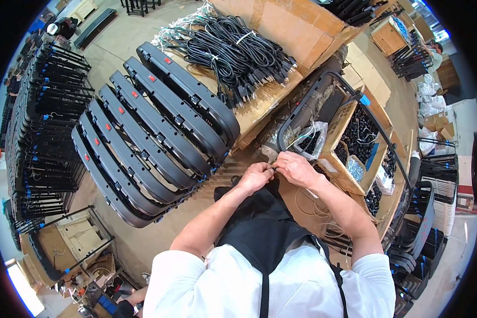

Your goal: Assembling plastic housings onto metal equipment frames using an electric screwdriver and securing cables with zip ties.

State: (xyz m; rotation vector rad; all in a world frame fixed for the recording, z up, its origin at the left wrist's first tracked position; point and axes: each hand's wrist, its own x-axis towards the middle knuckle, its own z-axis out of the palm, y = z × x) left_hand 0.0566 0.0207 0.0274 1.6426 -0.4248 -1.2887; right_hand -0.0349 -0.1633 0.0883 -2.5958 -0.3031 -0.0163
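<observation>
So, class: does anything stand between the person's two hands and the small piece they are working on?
Nothing visible does. The left hand and right hand meet fingertip to fingertip on a small piece, too small to identify, above the black apron.

- A row of long black panels (159,127) leaning together
- Bundled black power cords (233,50) on cardboard
- A cardboard box of small black parts (360,140)
- Stacked black frames (42,122) at left
</observation>
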